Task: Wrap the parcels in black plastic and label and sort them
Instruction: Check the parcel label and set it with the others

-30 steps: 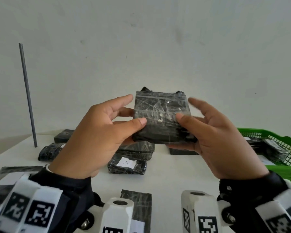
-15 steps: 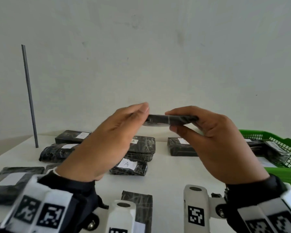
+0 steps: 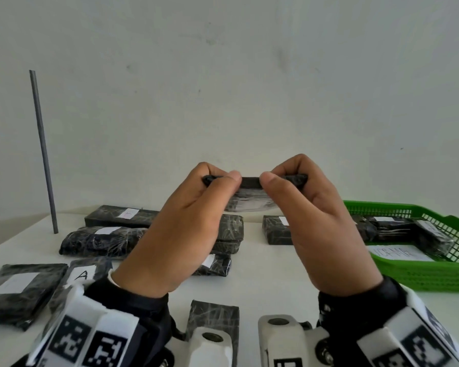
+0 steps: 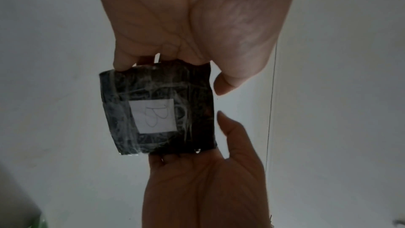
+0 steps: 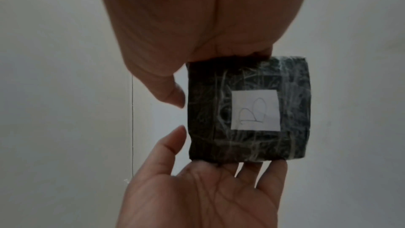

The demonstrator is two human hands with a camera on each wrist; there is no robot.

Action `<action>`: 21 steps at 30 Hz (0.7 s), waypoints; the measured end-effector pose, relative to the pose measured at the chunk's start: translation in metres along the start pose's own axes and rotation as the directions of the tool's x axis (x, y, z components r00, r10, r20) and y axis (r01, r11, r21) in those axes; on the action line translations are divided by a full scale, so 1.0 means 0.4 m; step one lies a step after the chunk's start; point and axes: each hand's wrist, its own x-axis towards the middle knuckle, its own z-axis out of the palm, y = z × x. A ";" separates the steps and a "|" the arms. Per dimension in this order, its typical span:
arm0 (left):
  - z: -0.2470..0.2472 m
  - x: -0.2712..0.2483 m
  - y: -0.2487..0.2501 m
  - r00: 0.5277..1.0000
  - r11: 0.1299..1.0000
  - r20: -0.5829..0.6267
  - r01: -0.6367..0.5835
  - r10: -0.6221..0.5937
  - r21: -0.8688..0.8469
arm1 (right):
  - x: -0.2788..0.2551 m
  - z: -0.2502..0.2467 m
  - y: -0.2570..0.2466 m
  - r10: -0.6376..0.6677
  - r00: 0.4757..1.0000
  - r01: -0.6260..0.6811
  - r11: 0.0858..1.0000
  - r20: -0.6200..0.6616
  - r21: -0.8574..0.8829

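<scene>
Both hands hold one small black-wrapped parcel (image 3: 250,181) up in the middle of the head view, well above the white bench (image 3: 263,274). The left hand (image 3: 180,234) pinches its left end and the right hand (image 3: 321,223) its right end, fingers curled round the edges with the thumbs nearly meeting on the near side. From here the parcel shows almost edge-on, a thin dark strip with a glimpse of its shiny underside.

The wrist views show that underside plainly — a square face of black plastic under clear tape, with a white label (image 4: 153,116) in the middle bearing a handwritten "B". In the left wrist view the left hand comes down from the top of the frame and the right hand up from the bottom, the parcel between them.

On the bench, lower down in the head view, lie other wrapped parcels: a large flat one (image 3: 21,290) at the lower left with a blank white label, one beside it marked "A" (image 3: 81,274), a long one (image 3: 119,219) further back, and one (image 3: 277,230) just right of centre. At the right edge a green basket (image 3: 421,276) holds more parcels (image 3: 398,227) and a sheet of paper. A thin grey rod (image 3: 43,154) stands upright at the left against the pale wall.
</scene>
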 end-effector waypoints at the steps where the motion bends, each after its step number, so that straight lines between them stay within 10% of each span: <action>1: 0.003 -0.001 0.002 1.000 1.000 0.003 -0.008 0.008 0.025 | 0.001 -0.002 -0.002 0.011 1.000 -0.011 1.000 -0.010 0.019; 21: -0.014 0.016 -0.004 0.998 0.994 -0.050 0.025 -0.031 -0.107 | 0.027 -0.011 0.026 0.104 0.994 -0.104 0.995 0.018 0.007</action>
